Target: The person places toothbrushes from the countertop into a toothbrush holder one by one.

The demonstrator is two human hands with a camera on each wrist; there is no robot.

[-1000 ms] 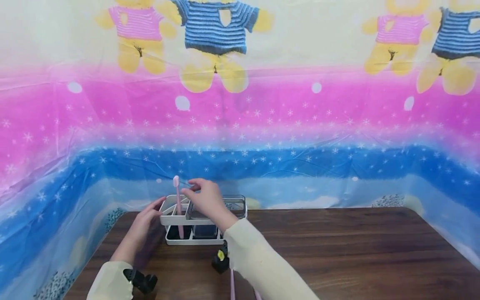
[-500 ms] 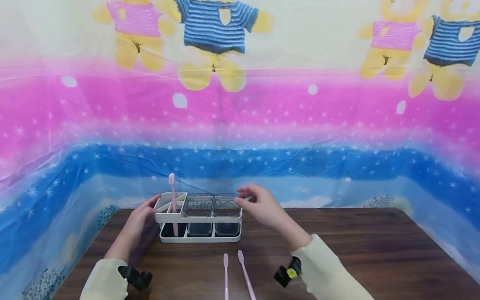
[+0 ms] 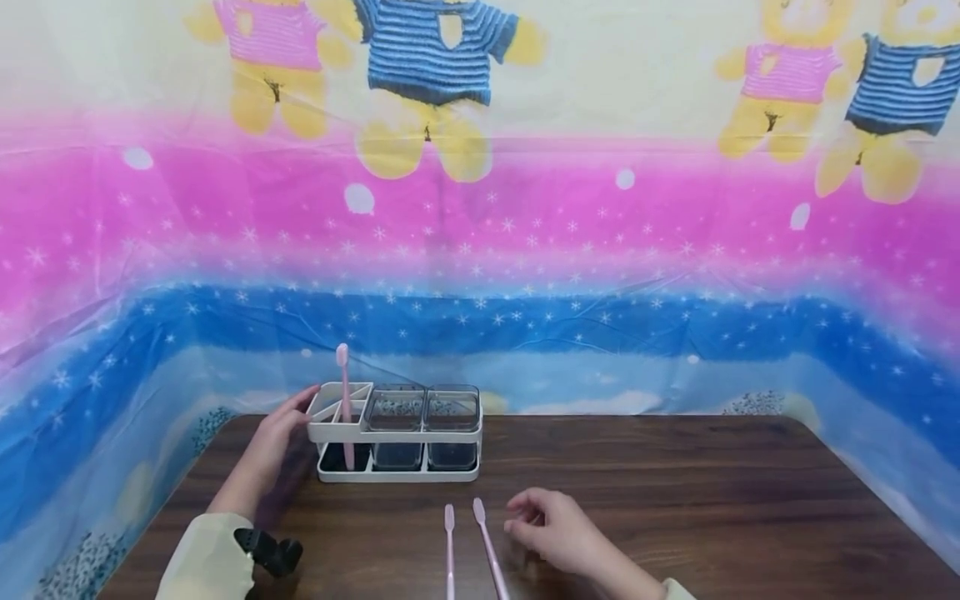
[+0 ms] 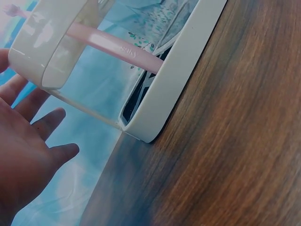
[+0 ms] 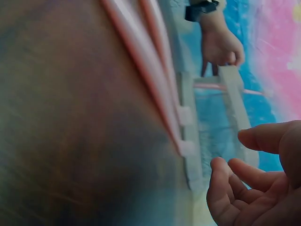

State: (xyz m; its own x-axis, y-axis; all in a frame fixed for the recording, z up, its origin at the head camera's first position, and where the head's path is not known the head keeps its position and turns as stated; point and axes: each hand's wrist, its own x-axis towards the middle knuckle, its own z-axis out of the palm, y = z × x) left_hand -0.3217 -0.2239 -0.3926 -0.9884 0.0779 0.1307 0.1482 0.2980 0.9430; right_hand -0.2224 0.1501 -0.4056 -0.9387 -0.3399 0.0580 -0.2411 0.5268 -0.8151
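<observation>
A white two-tier toothbrush holder (image 3: 397, 436) stands at the back left of the table. One pink toothbrush (image 3: 346, 400) is upright in its left section; two clear square cups (image 3: 395, 410) fill the other sections. My left hand (image 3: 272, 442) touches the holder's left end at the upper tier, its fingers spread in the left wrist view. Two pink toothbrushes lie on the table in front: a left one (image 3: 450, 542) and a right one (image 3: 489, 546), heads toward the holder. Just right of them, my right hand (image 3: 558, 529) hovers with loosely bent fingers, holding nothing.
The dark wood-grain table (image 3: 675, 492) reaches far to the right of the holder. Behind it hangs a printed cloth (image 3: 570, 325) with snowflakes and bears. A black wrist camera (image 3: 268, 552) sits on the left sleeve.
My right hand has left the holder, moving right and then down toward the two toothbrushes on the table. The left hand stays at the holder's left end.
</observation>
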